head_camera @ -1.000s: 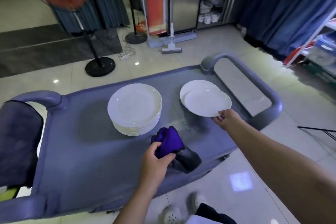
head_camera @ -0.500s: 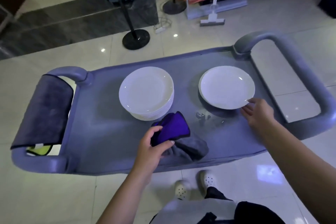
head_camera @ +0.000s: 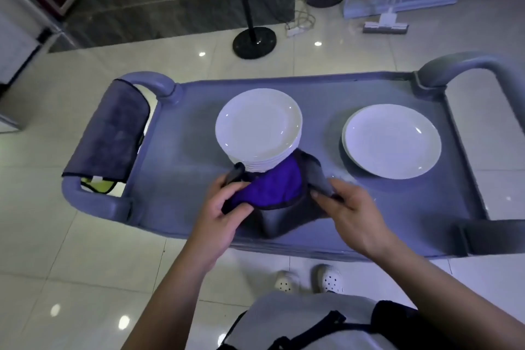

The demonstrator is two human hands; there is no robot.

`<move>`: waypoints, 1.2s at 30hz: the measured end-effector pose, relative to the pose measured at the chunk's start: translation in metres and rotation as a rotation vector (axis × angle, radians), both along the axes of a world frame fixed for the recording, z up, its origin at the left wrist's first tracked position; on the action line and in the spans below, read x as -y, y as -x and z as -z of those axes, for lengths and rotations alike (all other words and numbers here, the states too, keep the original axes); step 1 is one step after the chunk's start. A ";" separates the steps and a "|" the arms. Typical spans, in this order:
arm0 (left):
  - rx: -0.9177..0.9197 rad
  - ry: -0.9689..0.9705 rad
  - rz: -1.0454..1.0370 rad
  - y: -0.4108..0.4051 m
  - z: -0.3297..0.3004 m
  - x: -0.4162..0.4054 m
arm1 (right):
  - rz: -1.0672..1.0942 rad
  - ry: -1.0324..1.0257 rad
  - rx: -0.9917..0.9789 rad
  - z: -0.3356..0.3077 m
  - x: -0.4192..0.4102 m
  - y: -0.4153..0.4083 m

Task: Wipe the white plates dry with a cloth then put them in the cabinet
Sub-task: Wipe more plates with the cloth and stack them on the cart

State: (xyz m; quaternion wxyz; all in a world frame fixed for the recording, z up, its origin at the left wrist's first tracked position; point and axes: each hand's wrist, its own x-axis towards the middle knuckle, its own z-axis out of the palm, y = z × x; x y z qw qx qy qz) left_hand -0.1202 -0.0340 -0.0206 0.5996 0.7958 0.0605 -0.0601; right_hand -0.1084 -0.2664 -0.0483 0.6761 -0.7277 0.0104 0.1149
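Note:
A stack of several white plates stands in the middle of the grey cart top. Two more white plates lie stacked to the right. A purple and grey cloth is stretched just in front of the big stack, hiding part of its near side. My left hand grips the cloth's left end. My right hand pinches its grey right edge. The cabinet is not in view.
A dark grey towel hangs over the cart's left handle, and the right handle curves up at the far right. On the tiled floor beyond stand a black fan base, a cable and a mop. My shoes sit below the cart edge.
My right hand left the right-hand plates and came over to take the cloth's right edge. Both hands now spread the cloth in front of the stack. The view tilted further down.

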 end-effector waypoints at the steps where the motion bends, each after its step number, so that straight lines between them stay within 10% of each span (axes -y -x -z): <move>1: 0.025 -0.063 -0.017 0.001 -0.001 -0.006 | -0.043 0.050 0.090 -0.007 -0.001 -0.005; 5: 0.123 -0.292 -0.091 0.006 -0.008 -0.023 | -0.102 0.147 0.236 -0.027 -0.011 -0.026; 20: 0.131 0.163 -0.450 0.024 -0.029 -0.078 | -0.721 0.647 0.095 -0.057 -0.003 -0.070; 28: 0.103 0.439 -0.488 0.009 -0.049 -0.075 | -0.603 0.162 -0.059 -0.083 0.019 -0.067; 36: 0.077 -0.166 -0.383 -0.030 0.005 -0.061 | -0.303 -0.185 -0.455 -0.032 0.002 -0.059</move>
